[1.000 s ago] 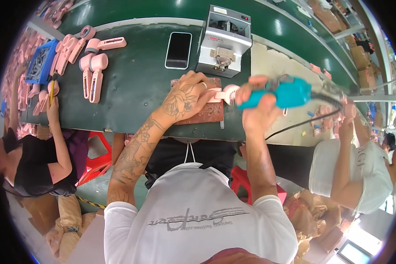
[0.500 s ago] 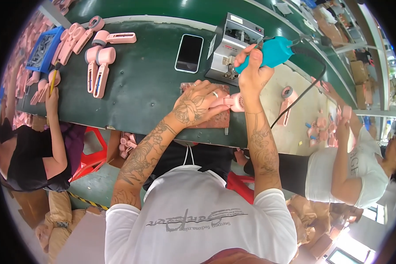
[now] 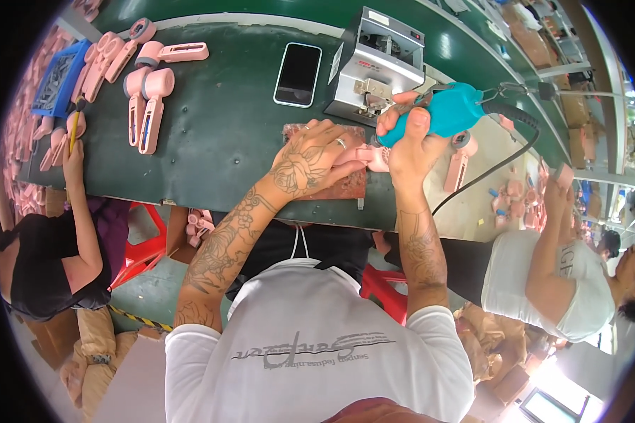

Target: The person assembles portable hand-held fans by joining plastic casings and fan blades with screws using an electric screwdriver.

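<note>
My left hand (image 3: 309, 163) is closed over a pink handheld fan (image 3: 378, 159), holding it down on a reddish-brown pad (image 3: 346, 188). Much of the fan lies hidden under my fingers; its round head sticks out to the right. In my right hand (image 3: 416, 144) is a teal electric screwdriver (image 3: 441, 111), gripped around its body and tilted, with its front end pointing down and left near the fan's head. Whether its tip touches the fan I cannot tell. Just beyond my hands stands a silver screw feeder (image 3: 339, 88).
A phone (image 3: 298, 74) lies left of the feeder. Several pink fans (image 3: 148, 106) and a blue bin (image 3: 60, 77) of small grey parts occupy the left. The screwdriver's black cable (image 3: 497, 169) loops down at right, near another pink fan (image 3: 458, 166). Co-workers sit on both sides.
My right hand has brought the screwdriver down and nearer to me, beside the fan's head. My left hand still holds the fan on the pad. The view has shifted slightly.
</note>
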`<act>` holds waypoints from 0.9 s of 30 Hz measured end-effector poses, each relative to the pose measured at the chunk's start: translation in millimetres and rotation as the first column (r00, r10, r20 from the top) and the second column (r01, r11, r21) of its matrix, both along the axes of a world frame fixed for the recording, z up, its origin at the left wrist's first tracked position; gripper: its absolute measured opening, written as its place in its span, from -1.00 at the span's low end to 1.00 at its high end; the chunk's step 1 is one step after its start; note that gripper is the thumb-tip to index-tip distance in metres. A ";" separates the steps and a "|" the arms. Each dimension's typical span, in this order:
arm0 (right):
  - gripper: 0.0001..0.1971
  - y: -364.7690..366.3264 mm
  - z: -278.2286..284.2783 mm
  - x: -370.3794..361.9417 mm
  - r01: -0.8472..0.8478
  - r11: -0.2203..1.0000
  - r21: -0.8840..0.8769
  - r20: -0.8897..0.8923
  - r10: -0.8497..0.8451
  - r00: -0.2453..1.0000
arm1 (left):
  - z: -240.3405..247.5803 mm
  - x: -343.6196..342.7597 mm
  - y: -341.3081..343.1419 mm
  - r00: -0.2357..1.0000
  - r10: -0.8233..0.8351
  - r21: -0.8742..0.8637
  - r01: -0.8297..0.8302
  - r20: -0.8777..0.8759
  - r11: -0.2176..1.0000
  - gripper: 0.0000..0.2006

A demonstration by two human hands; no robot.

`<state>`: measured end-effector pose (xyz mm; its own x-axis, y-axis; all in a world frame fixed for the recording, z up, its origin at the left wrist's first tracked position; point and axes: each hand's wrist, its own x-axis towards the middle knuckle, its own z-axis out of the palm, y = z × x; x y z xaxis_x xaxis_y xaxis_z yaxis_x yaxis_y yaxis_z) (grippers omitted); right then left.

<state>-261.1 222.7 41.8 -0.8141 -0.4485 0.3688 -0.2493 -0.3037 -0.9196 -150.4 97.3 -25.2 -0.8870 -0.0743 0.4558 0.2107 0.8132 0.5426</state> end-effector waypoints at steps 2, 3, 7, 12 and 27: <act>-0.62 -0.6 -3.1 -0.2 -0.022 0.999 -0.039 0.030 0.024 0.999 | 1.2 0.2 -0.1 1.000 -0.003 0.004 0.003 0.012 1.000 -0.56; -0.62 -0.1 -5.6 -0.6 -0.022 0.999 -0.037 0.032 0.023 0.999 | 2.1 -0.1 0.1 1.000 -0.009 0.008 0.008 0.022 1.000 -0.56; -0.67 -0.3 -18.4 -4.1 -0.043 0.997 -0.068 0.079 0.048 0.996 | 3.4 -0.8 2.3 0.999 -0.002 -0.027 0.003 0.037 1.000 -0.56; -0.55 -2.0 -22.4 -2.9 -0.034 0.999 -0.021 0.018 0.035 0.999 | 7.6 -1.6 3.7 1.000 0.017 -0.017 -0.017 0.019 1.000 -0.62; -0.58 -14.5 6.7 -15.5 0.082 0.996 -0.022 0.022 -0.081 0.996 | 9.5 0.4 1.7 0.993 -0.025 -0.045 0.031 0.116 0.999 -0.62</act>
<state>-276.6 208.2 48.5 -0.8553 -0.3720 0.3607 -0.2546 -0.3046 -0.9178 -150.1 99.0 -15.7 -0.9351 -0.0297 0.3531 0.1723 0.8328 0.5262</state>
